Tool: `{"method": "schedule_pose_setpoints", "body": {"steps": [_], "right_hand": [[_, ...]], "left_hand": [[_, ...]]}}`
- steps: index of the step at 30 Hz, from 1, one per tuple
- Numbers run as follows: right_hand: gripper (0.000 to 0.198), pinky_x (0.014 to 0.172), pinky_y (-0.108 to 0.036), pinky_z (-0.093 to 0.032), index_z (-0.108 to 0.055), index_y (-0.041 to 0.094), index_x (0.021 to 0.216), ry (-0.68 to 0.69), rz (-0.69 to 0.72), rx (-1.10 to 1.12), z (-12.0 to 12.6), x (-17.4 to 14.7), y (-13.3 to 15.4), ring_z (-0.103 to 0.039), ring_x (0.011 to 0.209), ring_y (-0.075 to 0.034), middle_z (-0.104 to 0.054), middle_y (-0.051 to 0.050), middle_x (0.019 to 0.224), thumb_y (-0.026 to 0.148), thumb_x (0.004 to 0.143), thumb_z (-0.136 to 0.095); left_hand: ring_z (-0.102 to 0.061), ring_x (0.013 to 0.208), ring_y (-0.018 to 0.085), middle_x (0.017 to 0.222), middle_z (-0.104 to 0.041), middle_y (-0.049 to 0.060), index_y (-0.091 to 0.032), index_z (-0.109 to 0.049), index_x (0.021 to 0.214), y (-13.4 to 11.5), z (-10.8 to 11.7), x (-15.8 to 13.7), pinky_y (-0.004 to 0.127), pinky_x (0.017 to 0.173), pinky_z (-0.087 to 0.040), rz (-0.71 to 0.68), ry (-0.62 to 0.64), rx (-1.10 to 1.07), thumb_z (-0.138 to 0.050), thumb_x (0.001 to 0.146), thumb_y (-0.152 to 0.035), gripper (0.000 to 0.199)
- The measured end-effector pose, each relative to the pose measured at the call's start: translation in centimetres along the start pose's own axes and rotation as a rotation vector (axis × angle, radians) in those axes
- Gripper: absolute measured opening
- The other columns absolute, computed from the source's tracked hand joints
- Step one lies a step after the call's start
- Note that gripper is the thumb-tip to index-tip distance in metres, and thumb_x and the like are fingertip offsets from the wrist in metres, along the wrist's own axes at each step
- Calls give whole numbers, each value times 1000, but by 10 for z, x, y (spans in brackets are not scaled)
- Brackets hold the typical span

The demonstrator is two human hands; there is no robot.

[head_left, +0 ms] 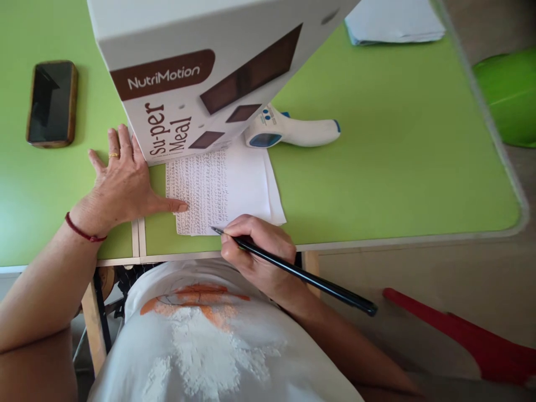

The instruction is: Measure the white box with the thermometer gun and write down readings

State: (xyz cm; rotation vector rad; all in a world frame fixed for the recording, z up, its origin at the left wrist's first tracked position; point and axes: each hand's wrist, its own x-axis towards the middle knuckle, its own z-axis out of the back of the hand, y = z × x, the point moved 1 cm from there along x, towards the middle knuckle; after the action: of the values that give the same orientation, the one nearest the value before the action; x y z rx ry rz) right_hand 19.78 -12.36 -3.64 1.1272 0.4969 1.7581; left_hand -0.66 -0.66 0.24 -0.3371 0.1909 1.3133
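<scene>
The left hand [119, 181] lies flat, palm down, fingers spread, thumb stretched out to the right. The right hand [257, 251] is curled in a writing grip, wrist bent inward.

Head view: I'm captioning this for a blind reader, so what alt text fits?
A right hand writes with a slim black pen on a white handwritten sheet atop a green table; the left hand steadies it beside a white cardboard box.

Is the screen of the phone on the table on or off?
Off: the phone shows only a dark, blank screen.
</scene>
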Motion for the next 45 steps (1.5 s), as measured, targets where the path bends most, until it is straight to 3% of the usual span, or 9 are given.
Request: {"method": "schedule_pose_setpoints", "body": {"steps": [7,18,25,35,45], "right_hand": [[19,52,-26,-50,-51,26,77,13,-14,-28,3,-1,2,-59,53,-13,-63,4,63,11,87,-57],[17,52,-23,-48,-50,24,79,-25,-16,-21,3,-2,-1,-58,53,-12,-61,4,64,12,88,-57],[18,53,-24,-46,-50,24,78,-27,-3,-6,0,-4,-3,-57,54,-12,-59,4,63,13,90,-56],[17,52,-23,-45,-50,24,77,-49,-28,28,2,-3,-1,-56,52,-10,-59,5,62,12,87,-57],[18,51,-23,-46,-50,24,76,-36,-44,-37,3,-5,-2,-56,52,-11,-60,4,62,13,89,-58]], "left_hand": [[4,151,57,168,-9,24,-16,-10,163,-2,2,-1,77,116,-2,9,21,13,-71,54,-88,145],[-6,148,61,166,-10,29,-11,-5,163,-1,1,-1,78,114,-5,9,12,27,-68,55,-91,149],[-1,150,59,165,-7,32,-6,-4,162,0,0,-1,78,114,-6,2,8,83,-64,59,-92,147],[-6,148,61,164,-20,28,-12,-18,162,-1,0,-1,78,115,-8,-3,-35,29,-73,52,-89,145],[-4,148,62,164,-17,29,-12,-12,162,1,-2,1,80,113,-5,-1,-16,28,-72,55,-89,146]]}}
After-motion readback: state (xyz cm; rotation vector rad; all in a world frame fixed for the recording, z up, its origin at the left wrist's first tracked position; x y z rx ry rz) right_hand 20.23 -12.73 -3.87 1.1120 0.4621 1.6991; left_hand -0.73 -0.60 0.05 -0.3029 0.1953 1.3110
